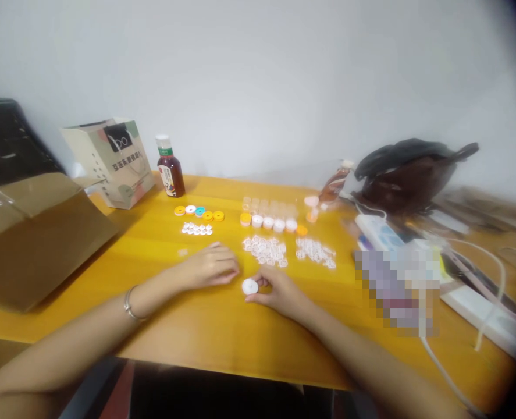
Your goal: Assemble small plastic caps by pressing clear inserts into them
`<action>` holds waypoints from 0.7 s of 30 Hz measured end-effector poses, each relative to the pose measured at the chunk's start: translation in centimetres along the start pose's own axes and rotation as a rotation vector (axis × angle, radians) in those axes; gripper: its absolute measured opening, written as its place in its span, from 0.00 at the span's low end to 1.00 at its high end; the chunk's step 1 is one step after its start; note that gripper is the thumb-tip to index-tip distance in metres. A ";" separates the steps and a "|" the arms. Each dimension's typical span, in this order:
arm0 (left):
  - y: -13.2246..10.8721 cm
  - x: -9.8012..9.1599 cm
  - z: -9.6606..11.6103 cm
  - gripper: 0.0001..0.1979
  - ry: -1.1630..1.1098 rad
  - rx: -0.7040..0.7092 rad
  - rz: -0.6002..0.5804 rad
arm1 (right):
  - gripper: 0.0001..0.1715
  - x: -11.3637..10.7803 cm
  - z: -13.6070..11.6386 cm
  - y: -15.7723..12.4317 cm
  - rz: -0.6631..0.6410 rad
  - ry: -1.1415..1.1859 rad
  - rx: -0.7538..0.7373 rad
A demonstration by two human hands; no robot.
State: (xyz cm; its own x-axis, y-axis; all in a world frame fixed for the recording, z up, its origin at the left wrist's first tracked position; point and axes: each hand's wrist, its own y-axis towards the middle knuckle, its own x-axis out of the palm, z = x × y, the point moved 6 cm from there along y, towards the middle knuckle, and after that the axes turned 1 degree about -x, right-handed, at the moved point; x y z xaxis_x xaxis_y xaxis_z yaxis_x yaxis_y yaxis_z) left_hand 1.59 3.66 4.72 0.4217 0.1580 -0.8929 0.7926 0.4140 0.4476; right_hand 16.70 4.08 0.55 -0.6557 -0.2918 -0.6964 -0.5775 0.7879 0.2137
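My right hand [279, 294] pinches a white round cap [249, 287] between thumb and fingers, just above the wooden table [188, 343]. To its left is my left hand [212, 266], its fingers curled inward and slightly blurred; whether anything is inside them is hidden. Beyond the hands lie two spreads of small whitish pieces, a larger pile [264, 250] and a smaller pile [315, 252]. A row of white and orange caps [267, 222] stands behind them, with clear cup-like parts [270, 208] further back. Left of these are small white pieces [196, 228] and coloured rings [200, 212].
A cardboard box [43, 238], a paper bag [124, 166] and a dark red bottle [170, 171] stand on the left. Another bottle [337, 183], a dark bag [408, 174], a power strip [484, 317] and cables [497, 273] occupy the right. A wall closes the back.
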 end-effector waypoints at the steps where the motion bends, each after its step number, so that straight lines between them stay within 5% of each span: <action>1: -0.5 -0.8 -0.7 0.05 0.013 -0.026 0.004 | 0.17 0.0 0.0 0.0 -0.002 -0.002 0.006; 8: -6.8 -4.9 -5.5 0.09 0.182 -0.293 -0.042 | 0.16 -0.1 -0.2 0.0 -0.026 -0.016 0.024; 14: -11.1 -4.8 -6.8 0.11 0.273 -0.357 -0.121 | 0.17 -0.1 -0.2 0.1 -0.045 -0.024 0.030; 21: -11.1 -3.8 -7.0 0.12 0.354 -0.317 -0.157 | 0.18 -0.2 -0.3 0.1 -0.046 -0.032 0.033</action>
State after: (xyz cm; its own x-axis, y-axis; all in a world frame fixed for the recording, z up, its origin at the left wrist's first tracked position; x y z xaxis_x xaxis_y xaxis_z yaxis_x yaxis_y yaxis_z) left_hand -11.92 4.76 2.80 0.0889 0.3441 -0.9347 0.6384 0.7006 0.3186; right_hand 16.62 4.08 0.97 -0.6129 -0.3106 -0.7265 -0.5897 0.7918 0.1590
